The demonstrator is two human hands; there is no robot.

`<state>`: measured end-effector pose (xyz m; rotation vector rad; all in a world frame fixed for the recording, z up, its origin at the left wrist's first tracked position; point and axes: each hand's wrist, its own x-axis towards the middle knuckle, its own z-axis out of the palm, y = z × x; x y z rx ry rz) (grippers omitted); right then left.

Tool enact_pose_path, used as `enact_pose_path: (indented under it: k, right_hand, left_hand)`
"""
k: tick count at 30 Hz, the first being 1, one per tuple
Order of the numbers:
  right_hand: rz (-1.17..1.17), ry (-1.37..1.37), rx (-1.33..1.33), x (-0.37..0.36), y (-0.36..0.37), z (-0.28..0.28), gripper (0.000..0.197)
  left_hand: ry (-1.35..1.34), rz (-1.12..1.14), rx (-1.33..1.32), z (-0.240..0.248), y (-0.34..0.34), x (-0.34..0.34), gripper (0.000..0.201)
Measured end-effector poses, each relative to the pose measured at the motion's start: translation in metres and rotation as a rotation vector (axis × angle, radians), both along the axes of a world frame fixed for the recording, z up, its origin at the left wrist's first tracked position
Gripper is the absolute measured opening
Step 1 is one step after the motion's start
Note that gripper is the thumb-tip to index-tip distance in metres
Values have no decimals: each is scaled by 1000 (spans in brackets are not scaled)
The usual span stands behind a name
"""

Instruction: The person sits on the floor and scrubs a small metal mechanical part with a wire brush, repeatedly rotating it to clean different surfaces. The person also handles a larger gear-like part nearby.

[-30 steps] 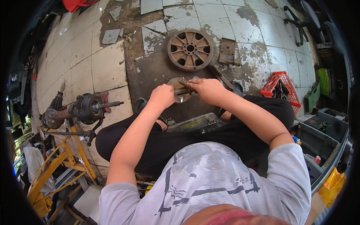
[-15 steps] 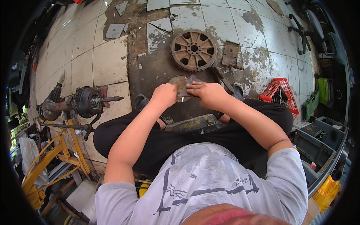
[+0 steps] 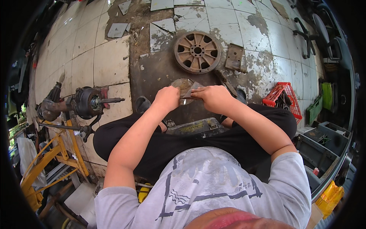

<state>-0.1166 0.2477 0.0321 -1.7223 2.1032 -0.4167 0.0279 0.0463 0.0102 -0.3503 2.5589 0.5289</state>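
My left hand [image 3: 167,98] grips the left edge of a worn, brownish round disc [image 3: 183,83], fingers curled closed. Against the disc's right part my right hand [image 3: 214,96] pinches a stiff grey-brown sheet [image 3: 193,90], which looks like sandpaper. The hands cover part of the disc's rim. Just beyond lies a rusty toothed flywheel [image 3: 198,63] flat on the floor. To its right is a rusty metal plate with holes [image 3: 234,57], and a dark long-handled tool [image 3: 228,84] rests near my right hand.
A dark case [image 3: 192,127] sits between my legs. At left, a greasy axle part [image 3: 87,103] rests by a yellow metal stand [image 3: 57,158]. On the right are a red basket [image 3: 288,91] holding tools and a grey toolbox [image 3: 316,147]. Broken tiles [image 3: 117,30] lie far left.
The sheet in my right hand has shifted and tilted slightly on the disc, baring more of its upper part. My left hand keeps its grip almost in place.
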Motion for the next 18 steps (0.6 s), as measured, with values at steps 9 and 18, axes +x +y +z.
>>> enact_pose_path:
  k: [9, 18]
  right_hand:
    - [-13, -54, 161, 3, -6, 32, 46]
    - [-50, 41, 140, 1, -10, 7, 44]
  left_hand:
    - [-1, 29, -4, -6, -3, 2, 25]
    - [-16, 7, -10, -8, -6, -4, 27]
